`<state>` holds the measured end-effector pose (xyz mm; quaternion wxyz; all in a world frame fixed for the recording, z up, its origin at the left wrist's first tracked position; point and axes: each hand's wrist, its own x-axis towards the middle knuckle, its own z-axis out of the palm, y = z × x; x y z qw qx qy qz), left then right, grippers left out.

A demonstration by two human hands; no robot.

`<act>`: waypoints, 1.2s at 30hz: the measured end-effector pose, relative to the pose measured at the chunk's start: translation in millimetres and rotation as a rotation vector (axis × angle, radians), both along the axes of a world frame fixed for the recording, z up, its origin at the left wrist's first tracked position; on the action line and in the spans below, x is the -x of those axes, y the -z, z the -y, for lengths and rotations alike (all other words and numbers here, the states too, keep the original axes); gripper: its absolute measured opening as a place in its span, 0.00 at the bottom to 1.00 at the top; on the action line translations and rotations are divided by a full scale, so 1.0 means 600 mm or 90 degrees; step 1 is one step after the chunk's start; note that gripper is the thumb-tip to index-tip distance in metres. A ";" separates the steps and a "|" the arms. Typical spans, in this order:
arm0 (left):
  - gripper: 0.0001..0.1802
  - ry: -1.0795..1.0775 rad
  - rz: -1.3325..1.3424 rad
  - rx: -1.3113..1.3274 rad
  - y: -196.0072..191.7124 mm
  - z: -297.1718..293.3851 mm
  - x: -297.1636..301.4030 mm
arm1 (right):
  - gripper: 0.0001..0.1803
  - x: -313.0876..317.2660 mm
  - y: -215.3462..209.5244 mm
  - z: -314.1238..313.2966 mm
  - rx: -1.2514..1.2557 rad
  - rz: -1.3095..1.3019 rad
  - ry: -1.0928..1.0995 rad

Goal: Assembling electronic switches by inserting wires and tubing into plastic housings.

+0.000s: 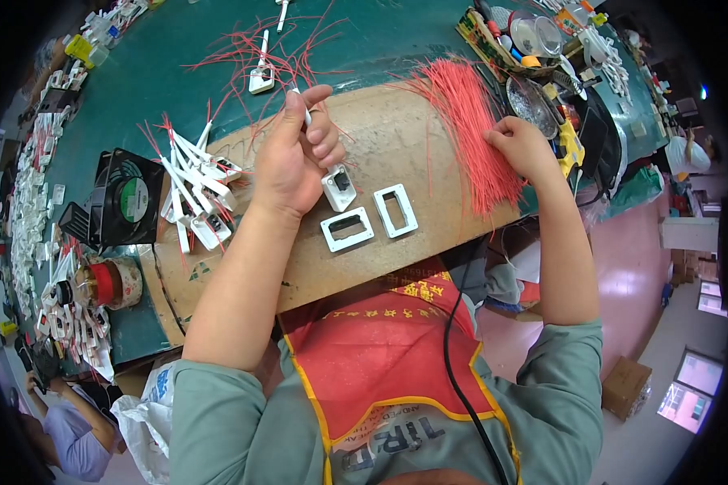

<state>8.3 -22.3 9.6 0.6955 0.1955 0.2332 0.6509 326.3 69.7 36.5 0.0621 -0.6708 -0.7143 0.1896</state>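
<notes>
My left hand is closed around a white stemmed plastic housing. Its thin stem pokes up past the thumb, and the boxy end shows below the fingers with something dark inside. At the right, the fingertips of my right hand are pinched together at the edge of a thick bundle of red wires; how many wires they grip is hidden. Two white rectangular frames lie on the brown board: one frame below the housing, the other frame to its right.
Left of my forearm lie a pile of stemmed white housings with red wires and a black fan. Another housing lies among loose wires on the green table. Tools and a metal dish crowd the right. A person sits lower left.
</notes>
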 end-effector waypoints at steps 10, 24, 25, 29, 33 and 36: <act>0.24 -0.010 -0.011 -0.013 0.002 -0.002 0.003 | 0.14 -0.003 0.001 -0.023 0.019 -0.034 -0.025; 0.18 -0.080 -0.076 -0.037 0.011 -0.001 0.006 | 0.08 0.028 -0.065 -0.021 0.190 -0.375 0.109; 0.18 -0.081 -0.076 -0.037 0.009 -0.001 0.003 | 0.08 0.026 -0.068 -0.024 0.232 -0.438 0.101; 0.18 -0.036 -0.140 -0.031 0.001 0.006 -0.013 | 0.09 0.057 -0.088 0.004 0.259 -0.659 0.084; 0.18 -0.012 -0.174 -0.031 -0.002 0.010 -0.020 | 0.08 0.107 -0.136 0.030 0.223 -0.788 -0.013; 0.18 0.001 -0.174 -0.049 -0.001 0.014 -0.018 | 0.09 0.154 -0.161 0.036 0.099 -0.804 -0.076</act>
